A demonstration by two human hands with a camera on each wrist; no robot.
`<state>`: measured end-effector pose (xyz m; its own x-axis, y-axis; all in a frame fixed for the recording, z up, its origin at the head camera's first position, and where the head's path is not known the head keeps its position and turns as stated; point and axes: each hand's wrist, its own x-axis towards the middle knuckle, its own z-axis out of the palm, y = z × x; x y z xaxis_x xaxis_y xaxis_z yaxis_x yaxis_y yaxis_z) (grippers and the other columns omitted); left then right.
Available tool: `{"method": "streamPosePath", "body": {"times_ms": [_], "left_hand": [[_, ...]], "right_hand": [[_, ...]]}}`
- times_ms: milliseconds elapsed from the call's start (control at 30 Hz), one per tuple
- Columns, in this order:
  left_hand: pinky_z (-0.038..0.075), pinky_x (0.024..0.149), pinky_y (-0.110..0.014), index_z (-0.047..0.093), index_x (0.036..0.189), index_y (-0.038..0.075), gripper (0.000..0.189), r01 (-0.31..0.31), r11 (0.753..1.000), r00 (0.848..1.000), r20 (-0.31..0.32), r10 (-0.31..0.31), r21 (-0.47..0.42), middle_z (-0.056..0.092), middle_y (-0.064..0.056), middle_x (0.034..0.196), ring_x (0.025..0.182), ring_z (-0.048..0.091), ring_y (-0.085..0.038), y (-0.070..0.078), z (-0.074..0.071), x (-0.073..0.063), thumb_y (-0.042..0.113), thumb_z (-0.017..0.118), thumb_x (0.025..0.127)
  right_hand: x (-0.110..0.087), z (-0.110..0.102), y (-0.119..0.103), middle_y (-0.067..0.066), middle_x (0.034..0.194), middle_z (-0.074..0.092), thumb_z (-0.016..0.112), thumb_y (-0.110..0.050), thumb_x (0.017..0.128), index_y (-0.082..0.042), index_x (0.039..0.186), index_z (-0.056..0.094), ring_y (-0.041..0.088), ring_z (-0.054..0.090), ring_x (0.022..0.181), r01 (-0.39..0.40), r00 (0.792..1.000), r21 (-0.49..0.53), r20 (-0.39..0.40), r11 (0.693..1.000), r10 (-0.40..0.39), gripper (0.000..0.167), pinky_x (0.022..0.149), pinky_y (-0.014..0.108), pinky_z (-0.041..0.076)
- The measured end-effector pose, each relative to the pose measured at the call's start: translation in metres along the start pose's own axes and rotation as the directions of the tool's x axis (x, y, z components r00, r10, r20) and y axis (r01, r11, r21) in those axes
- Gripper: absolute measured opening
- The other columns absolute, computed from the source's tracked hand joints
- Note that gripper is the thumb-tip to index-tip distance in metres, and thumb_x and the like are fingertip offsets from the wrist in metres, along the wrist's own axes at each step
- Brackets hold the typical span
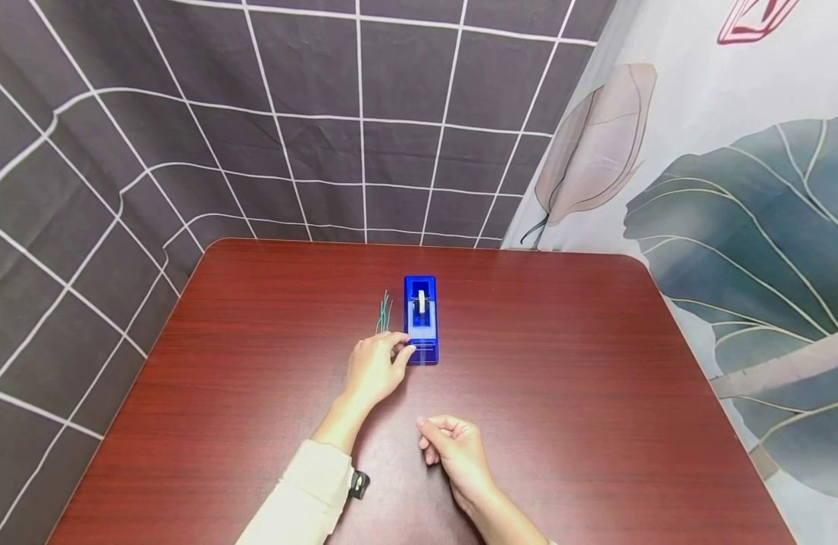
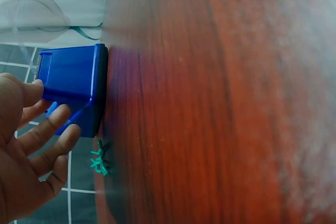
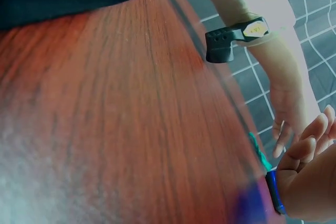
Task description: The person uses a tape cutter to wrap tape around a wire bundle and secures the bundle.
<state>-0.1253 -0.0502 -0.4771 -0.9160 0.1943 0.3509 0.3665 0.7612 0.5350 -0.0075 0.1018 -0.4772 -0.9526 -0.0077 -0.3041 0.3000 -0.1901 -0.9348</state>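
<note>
A blue tape dispenser (image 1: 422, 318) with a roll in its well stands upright on the table. My left hand (image 1: 378, 367) pinches the left side of its near end between thumb and forefinger. In the left wrist view, the thumb lies on the top corner of the dispenser (image 2: 71, 74), while the other fingers spread loosely beside it. My right hand (image 1: 459, 450) is raised nearer the body, apart from the dispenser, with thumb and forefinger tips together. Whether a clear strip of tape lies between those tips cannot be seen. Their inner side is hidden in the right wrist view.
Several thin green twist ties (image 1: 383, 312) lie just left of the dispenser, beyond the left hand. The reddish-brown wooden table (image 1: 562, 363) extends to both sides. A dark checked curtain (image 1: 398, 76) hangs behind it, and a leaf-patterned curtain (image 1: 759, 250) on the right.
</note>
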Motion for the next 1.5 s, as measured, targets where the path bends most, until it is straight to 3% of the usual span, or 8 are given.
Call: {"method": "streamPosePath", "body": {"times_ms": [267, 667, 900, 1067, 1200, 1333, 1500], "left_hand": [[0.052, 0.073, -0.039, 0.077, 0.106, 0.011, 0.019, 0.014, 1.0, 1.0, 0.022, -0.014, 0.001, 0.071, 0.003, 0.082, 0.071, 0.065, -0.015, 0.001, 0.0, 0.0, 0.024, 0.073, 0.093], [0.053, 0.075, -0.04, 0.077, 0.106, 0.01, 0.019, 0.015, 1.0, 1.0, 0.022, -0.016, 0.016, 0.072, 0.002, 0.083, 0.073, 0.067, -0.017, 0.002, -0.001, 0.0, 0.023, 0.073, 0.093], [0.053, 0.078, -0.04, 0.077, 0.106, 0.01, 0.024, 0.011, 1.0, 0.997, 0.073, -0.011, -0.006, 0.072, 0.002, 0.088, 0.078, 0.067, -0.02, -0.001, -0.006, 0.005, 0.013, 0.07, 0.083], [0.054, 0.078, -0.044, 0.077, 0.101, 0.013, 0.017, 0.072, 0.996, 0.997, -0.009, -0.071, 0.06, 0.075, -0.001, 0.092, 0.08, 0.071, -0.027, -0.007, -0.008, 0.011, 0.015, 0.069, 0.087], [0.053, 0.076, -0.046, 0.076, 0.098, 0.011, 0.013, 0.161, 0.978, 0.986, -0.065, -0.154, 0.135, 0.074, -0.005, 0.089, 0.083, 0.071, -0.033, -0.01, -0.007, 0.015, 0.02, 0.073, 0.089], [0.051, 0.075, -0.046, 0.075, 0.098, 0.008, 0.022, 0.269, 0.944, 0.963, -0.05, -0.264, 0.19, 0.071, -0.008, 0.089, 0.086, 0.068, -0.034, -0.013, -0.005, 0.015, 0.027, 0.078, 0.086], [0.051, 0.077, -0.047, 0.071, 0.096, 0.007, 0.037, 0.348, 0.9, 0.931, 0.019, -0.365, 0.261, 0.067, -0.011, 0.091, 0.088, 0.066, -0.034, -0.017, -0.003, 0.015, 0.041, 0.079, 0.084]], "right_hand": [[-0.004, 0.0, 0.001, -0.005, 0.057, 0.059, 0.07, -0.006, 0.092, 0.002, 0.077, 0.064, 0.004, 0.048, 0.045, -0.033, 0.999, -0.01, 0.006, 0.999, 0.033, 0.018, 0.049, 0.017, 0.041], [-0.008, 0.0, 0.001, -0.005, 0.055, 0.058, 0.071, -0.007, 0.091, 0.003, 0.077, 0.064, 0.004, 0.049, 0.045, -0.02, 0.999, -0.025, 0.026, 0.999, 0.02, 0.019, 0.048, 0.016, 0.041], [-0.008, -0.001, 0.002, -0.006, 0.056, 0.059, 0.071, -0.007, 0.091, 0.0, 0.077, 0.064, 0.004, 0.048, 0.045, -0.016, 1.0, -0.025, 0.021, 1.0, 0.017, 0.018, 0.048, 0.016, 0.04], [-0.007, -0.002, 0.002, -0.005, 0.056, 0.059, 0.071, -0.006, 0.091, 0.001, 0.077, 0.064, 0.004, 0.048, 0.045, -0.015, 1.0, -0.029, 0.021, 0.999, 0.015, 0.017, 0.048, 0.016, 0.041], [-0.007, -0.003, 0.001, -0.005, 0.057, 0.059, 0.071, -0.006, 0.091, 0.005, 0.079, 0.064, 0.004, 0.049, 0.045, -0.011, 1.0, -0.034, 0.018, 0.999, 0.012, 0.018, 0.049, 0.016, 0.041], [-0.007, -0.004, 0.001, -0.005, 0.057, 0.059, 0.072, -0.007, 0.091, 0.003, 0.078, 0.064, 0.004, 0.049, 0.046, -0.016, 1.0, -0.041, 0.021, 0.999, 0.017, 0.017, 0.049, 0.016, 0.042], [-0.007, -0.005, 0.0, -0.005, 0.057, 0.059, 0.072, -0.007, 0.091, 0.001, 0.078, 0.064, 0.004, 0.049, 0.046, -0.02, 0.999, -0.04, 0.024, 0.999, 0.021, 0.017, 0.049, 0.017, 0.042]]}}
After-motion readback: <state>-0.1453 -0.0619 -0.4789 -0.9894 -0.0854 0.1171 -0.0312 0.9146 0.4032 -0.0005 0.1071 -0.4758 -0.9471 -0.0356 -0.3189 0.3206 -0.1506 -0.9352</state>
